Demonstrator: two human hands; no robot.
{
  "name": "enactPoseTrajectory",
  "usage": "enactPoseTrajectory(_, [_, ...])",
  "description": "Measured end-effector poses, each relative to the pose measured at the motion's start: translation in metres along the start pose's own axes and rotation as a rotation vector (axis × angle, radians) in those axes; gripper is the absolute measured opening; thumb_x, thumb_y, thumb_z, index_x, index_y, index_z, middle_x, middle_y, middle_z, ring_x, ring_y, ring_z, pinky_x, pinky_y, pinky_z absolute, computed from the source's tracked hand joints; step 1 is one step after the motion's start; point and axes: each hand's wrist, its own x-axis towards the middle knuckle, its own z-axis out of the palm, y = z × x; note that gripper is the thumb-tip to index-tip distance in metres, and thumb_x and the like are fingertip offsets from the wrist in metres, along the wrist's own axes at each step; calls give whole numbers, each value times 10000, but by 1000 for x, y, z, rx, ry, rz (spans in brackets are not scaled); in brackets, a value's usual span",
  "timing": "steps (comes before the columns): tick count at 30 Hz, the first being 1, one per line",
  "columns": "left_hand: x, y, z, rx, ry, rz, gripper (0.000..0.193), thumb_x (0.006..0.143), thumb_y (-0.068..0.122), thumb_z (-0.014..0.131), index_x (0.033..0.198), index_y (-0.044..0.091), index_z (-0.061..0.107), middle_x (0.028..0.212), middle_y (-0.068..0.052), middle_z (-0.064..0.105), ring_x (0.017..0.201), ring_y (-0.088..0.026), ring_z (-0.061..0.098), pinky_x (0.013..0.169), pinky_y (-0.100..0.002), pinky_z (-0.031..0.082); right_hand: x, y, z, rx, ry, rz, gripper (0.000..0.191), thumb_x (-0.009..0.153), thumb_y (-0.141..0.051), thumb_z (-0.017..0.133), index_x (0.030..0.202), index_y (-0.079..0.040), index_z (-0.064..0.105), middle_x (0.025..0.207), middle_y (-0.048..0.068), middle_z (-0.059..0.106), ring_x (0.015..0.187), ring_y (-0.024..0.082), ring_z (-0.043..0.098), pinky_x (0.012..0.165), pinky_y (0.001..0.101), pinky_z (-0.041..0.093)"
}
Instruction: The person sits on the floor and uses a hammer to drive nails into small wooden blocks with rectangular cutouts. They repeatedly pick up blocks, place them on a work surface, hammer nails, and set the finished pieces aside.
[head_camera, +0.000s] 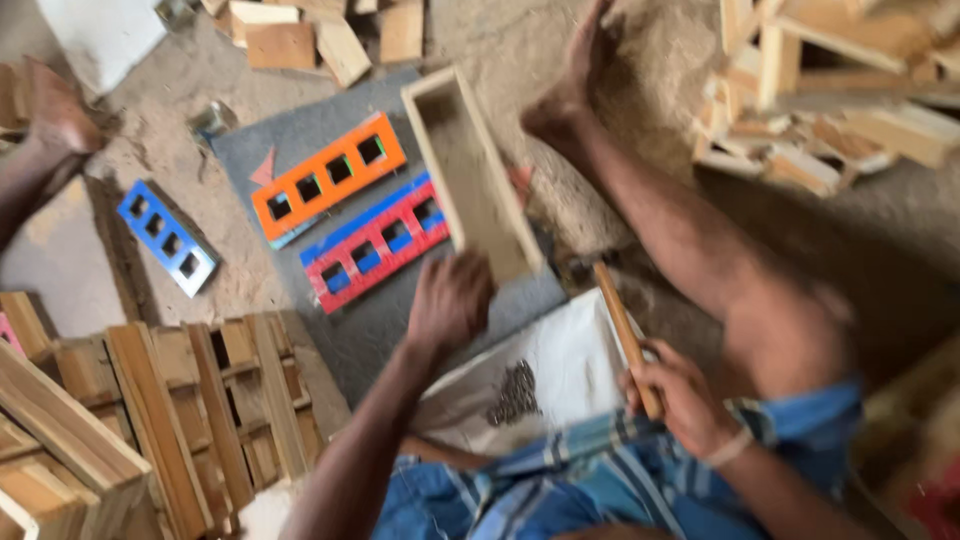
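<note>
Taking the long open wooden box (470, 170) on the grey mat (250, 150) as the landmark: far to its left, at the frame edge, another person's hand (55, 115) rests on the sandy floor, and between that hand and the box lies a blue strip with square holes (165, 237). Below and left of the box stand stacked slatted wooden crates (190, 400). Just left of the box, on the mat, lie an orange strip with square holes (328, 178) and under it a red and blue strip (375, 243), whose right end touches the box's side. The left hand (450, 300) sits at the box's near end, fingers curled together against its corner; blur hides whether they clamp the wood. Below the box a white sheet (570, 360) carries a small heap of dark nails (515, 393). Right of that heap, the right hand (680, 395) has its fingers wrapped tight round a wooden handle (625, 335) that slants up toward the box. Far right of the box lies a pile of pale wood offcuts (820, 90)
</note>
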Motion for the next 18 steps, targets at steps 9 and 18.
enactPoseTrajectory(9, [-251, 44, 32, -44, -186, 47, 475, 759, 359, 658, 1103, 35, 710, 1341, -139, 628, 1369, -290, 478, 1082, -511, 405, 15, 25, -26, -55, -57, -38, 257, 876, -52, 500, 1123, 12, 535, 925, 131, 642, 683, 184, 616, 627, 354, 569])
enactPoseTrajectory(18, [-160, 34, 62, -196, 424, -724, 807, 815, 440, 817, 1353, -100, 553, 1444, -323, 452, 1326, -509, 436, 1060, -582, 355, -3, 10, 15, -196, 3, 13, 213, 982, -67, 555, 1152, 48, 611, 944, 104, 592, 747, 180, 604, 663, 319, 534])
